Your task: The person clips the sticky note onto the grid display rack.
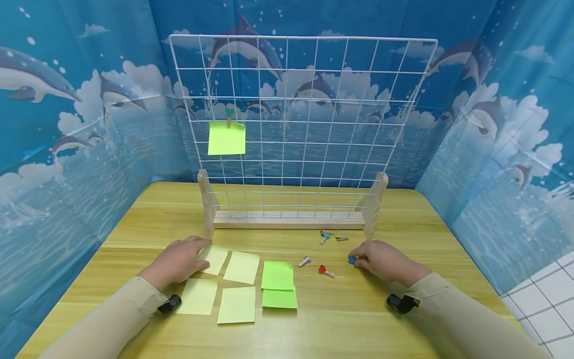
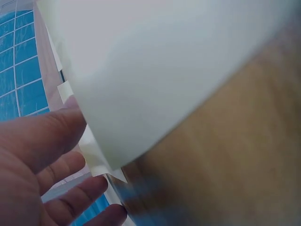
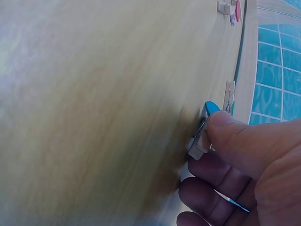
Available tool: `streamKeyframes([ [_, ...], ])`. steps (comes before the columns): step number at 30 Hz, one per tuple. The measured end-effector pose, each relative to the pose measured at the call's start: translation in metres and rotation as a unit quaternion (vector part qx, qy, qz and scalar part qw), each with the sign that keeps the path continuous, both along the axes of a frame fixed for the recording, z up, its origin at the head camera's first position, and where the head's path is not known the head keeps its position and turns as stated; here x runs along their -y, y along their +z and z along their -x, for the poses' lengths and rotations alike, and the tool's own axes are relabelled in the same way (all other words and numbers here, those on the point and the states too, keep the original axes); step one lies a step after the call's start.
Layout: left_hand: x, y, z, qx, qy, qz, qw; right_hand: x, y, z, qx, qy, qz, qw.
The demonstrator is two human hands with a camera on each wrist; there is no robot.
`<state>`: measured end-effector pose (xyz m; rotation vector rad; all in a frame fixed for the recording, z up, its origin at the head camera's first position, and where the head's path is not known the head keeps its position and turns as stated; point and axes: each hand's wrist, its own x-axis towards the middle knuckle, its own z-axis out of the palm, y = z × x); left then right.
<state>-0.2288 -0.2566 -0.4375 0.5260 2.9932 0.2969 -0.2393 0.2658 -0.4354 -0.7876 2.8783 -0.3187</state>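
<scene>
across the wooden bench (image 1: 354, 324), a white wire grid (image 1: 302, 37) is held up in a wooden stand (image 1: 289, 220), beyond both hands; on its left side a bright green note (image 1: 226, 138) is hung by a green clip (image 1: 229, 113). the two hands are set well apart. the left hand (image 1: 177, 259) is loosely spread at the left edge of the far-left pale note (image 1: 216, 260), thumb and fingers parted, the paper being touched there. by the right hand (image 1: 385, 260), well over to the right, a clip with a blue end (image 1: 352, 260) is pinched between thumb and fingers. the far-left pale note is thus placed directly left of the pinched clip, nearly level with it, and is far nearer to the left hand; this sideways gap is judged to be the relation that counts. it is taken up by another pale note (image 1: 242, 267), two overlapping green notes (image 1: 278, 275), a purple clip (image 1: 305, 261) and a red clip (image 1: 322, 269). in the right wrist view the pinched clip's long axis is slanted, its blue end beside the thumb tip and its wooden end lower, toward the fingers. nearer the stand, a few more small clips (image 1: 325, 237) are bunched.
</scene>
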Motion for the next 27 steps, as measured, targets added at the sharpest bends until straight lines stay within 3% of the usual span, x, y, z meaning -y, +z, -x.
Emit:
streamKeyframes([
  [7,-0.0009,0.0021,0.0008,-0.011,0.01,0.0,0.9999,0.0007,0.0013,0.0001,0.025,-0.016,0.011,0.999],
  [19,-0.0005,-0.0002,0.003,0.008,0.04,-0.035,0.9985,0.0,0.0016,0.0014,0.067,-0.044,0.037,0.996],
  [27,-0.0006,-0.0005,0.006,0.002,0.034,-0.039,0.9987,0.0001,0.0006,0.0014,0.075,-0.054,0.045,0.995],
])
